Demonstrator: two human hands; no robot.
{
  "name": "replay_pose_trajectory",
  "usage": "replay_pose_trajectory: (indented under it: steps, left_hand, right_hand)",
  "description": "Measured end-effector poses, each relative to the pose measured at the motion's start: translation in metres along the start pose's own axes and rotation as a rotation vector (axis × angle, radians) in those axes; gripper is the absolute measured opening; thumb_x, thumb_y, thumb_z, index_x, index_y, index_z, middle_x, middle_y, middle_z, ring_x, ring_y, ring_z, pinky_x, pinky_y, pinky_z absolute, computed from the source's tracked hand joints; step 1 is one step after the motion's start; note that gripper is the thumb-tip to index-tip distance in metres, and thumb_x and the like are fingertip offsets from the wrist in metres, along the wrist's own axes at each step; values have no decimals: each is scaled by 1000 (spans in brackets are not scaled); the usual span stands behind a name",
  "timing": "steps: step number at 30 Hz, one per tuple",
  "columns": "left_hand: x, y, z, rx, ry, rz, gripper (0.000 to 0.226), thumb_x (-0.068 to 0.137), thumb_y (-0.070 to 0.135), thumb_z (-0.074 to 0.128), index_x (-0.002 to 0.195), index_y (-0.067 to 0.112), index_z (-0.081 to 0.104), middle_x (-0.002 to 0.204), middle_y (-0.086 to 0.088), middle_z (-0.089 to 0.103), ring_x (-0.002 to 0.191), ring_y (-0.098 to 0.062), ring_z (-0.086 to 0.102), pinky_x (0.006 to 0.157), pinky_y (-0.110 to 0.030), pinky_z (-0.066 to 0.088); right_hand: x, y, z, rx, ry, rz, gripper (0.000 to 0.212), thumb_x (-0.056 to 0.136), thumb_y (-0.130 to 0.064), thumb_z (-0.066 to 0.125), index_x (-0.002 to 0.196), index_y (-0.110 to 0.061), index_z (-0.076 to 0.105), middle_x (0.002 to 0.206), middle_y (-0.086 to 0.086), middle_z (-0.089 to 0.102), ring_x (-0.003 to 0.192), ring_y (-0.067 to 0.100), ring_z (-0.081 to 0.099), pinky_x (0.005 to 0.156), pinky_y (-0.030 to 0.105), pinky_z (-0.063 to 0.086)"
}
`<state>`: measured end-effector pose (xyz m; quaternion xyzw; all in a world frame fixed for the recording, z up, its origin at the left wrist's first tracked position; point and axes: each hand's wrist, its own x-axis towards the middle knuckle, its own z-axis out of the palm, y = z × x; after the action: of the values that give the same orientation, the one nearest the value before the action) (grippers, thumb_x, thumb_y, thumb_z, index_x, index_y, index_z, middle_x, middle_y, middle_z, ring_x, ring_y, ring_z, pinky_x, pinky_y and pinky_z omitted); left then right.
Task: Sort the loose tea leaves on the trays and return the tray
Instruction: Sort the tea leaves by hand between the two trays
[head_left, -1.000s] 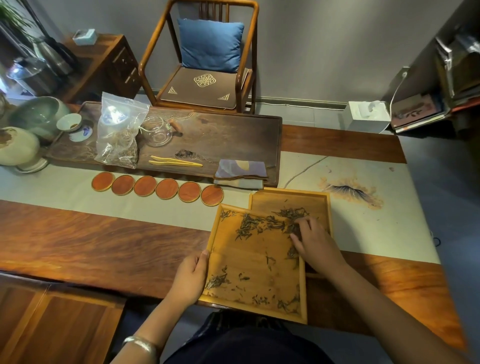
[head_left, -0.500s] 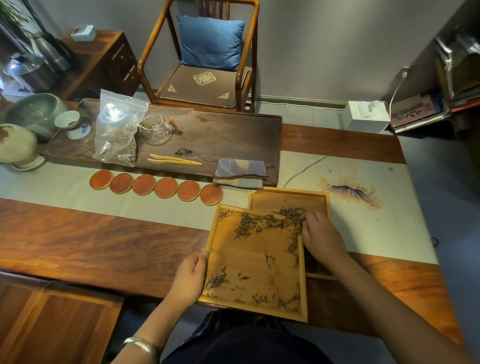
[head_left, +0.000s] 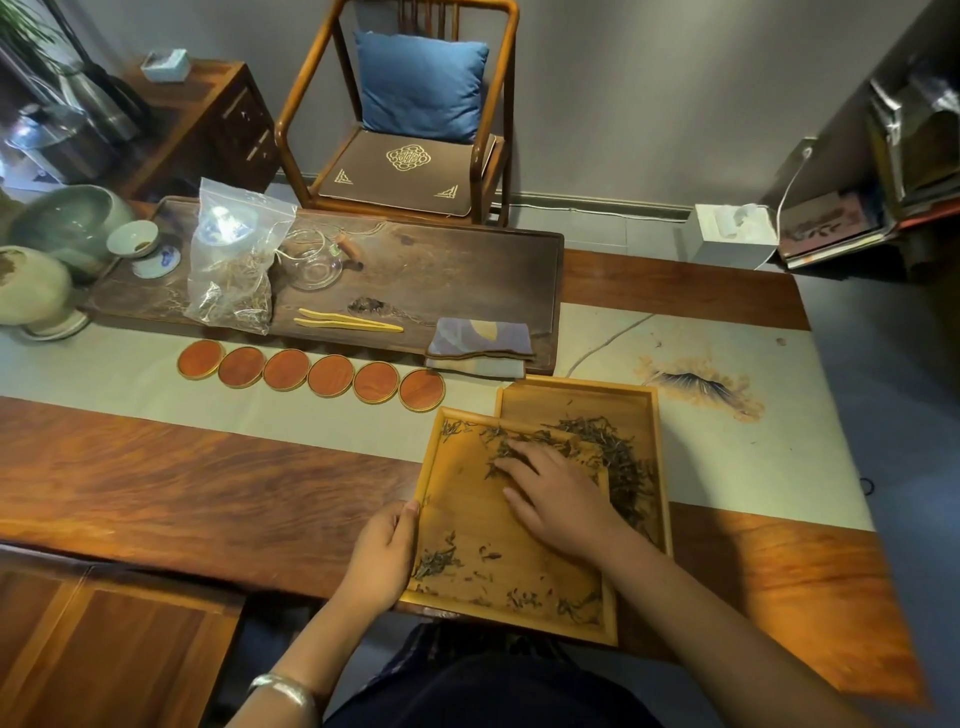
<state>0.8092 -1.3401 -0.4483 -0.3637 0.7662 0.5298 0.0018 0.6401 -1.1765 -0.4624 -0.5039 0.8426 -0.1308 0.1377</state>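
L hand (head_left: 382, 564) grips near tray (head_left: 511, 621) by its left rim; R hand (head_left: 558, 499) flat, fingers spread on tea leaves (head_left: 618, 457). Near tray overlaps far tray (head_left: 576, 397). Coasters (head_left: 311, 371), cloth (head_left: 480, 345), tongs (head_left: 348, 322) sit just behind.

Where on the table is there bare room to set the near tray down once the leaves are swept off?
Bare wood left of the near tray, below the coasters. The runner right of the far tray is bare too. The dark tea board is crowded: bag, glass pitcher, tongs, folded cloth.
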Motion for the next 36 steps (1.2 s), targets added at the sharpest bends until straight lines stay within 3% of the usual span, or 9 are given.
replay_pose_trajectory:
  steps: [4, 9, 16, 25, 28, 32, 36]
  left_hand:
    - [-2, -5, -3, 3, 7, -11, 43, 103, 26, 34, 67, 10, 50, 65, -8, 54, 65, -22, 53, 68, -38, 44]
    - [-1, -10, -4, 0, 3, -18, 49, 103, 26, 33, 76, -7, 56, 76, -26, 61, 74, -35, 58, 75, -43, 46]
    - [2, -8, -1, 24, -19, 8, 44, 103, 26, 33, 65, 10, 49, 64, -10, 53, 65, -24, 52, 68, -36, 43]
    - [0, -8, -6, 26, -10, 10, 45, 103, 26, 33, 64, 10, 49, 61, -6, 52, 59, -16, 52, 64, -33, 42]
    - [-1, -9, -6, 9, -2, 10, 46, 103, 25, 34, 60, 17, 48, 54, 4, 53, 51, -4, 50, 59, -26, 40]
    - [-2, -10, -6, -25, 6, 13, 48, 103, 23, 34, 58, 19, 48, 49, 7, 55, 49, -2, 50, 55, -18, 40]
    - [-1, -10, -7, -4, 15, 14, 45, 103, 23, 34, 62, 12, 48, 57, 0, 51, 56, -14, 49, 62, -31, 40]
  right_hand:
    - [-14, 19, -2, -29, 19, 20, 42, 99, -38, 37, 137, -20, 47, 144, 3, 43, 132, 19, 38, 107, 33, 34]
    - [-27, 40, -7, -52, 13, 127, 40, 98, -37, 40, 133, -20, 49, 137, 2, 47, 124, 18, 44, 98, 30, 43]
    - [-33, 59, -11, -37, 51, 247, 37, 98, -34, 42, 130, -18, 51, 128, 1, 50, 115, 15, 49, 88, 27, 49]
    - [-34, 70, -11, -8, 105, 312, 33, 98, -35, 42, 124, -18, 54, 119, 1, 54, 107, 16, 52, 81, 27, 50]
    - [-34, 73, -10, -8, 94, 340, 33, 98, -36, 41, 122, -18, 55, 123, 2, 52, 111, 16, 50, 82, 28, 50]
    - [-36, 77, -9, -1, 79, 371, 33, 99, -33, 40, 118, -15, 59, 131, 5, 50, 119, 21, 48, 90, 33, 49]
    - [-41, 79, -10, 69, 163, 372, 28, 99, -27, 41, 115, -14, 60, 119, 3, 54, 106, 16, 51, 83, 29, 48]
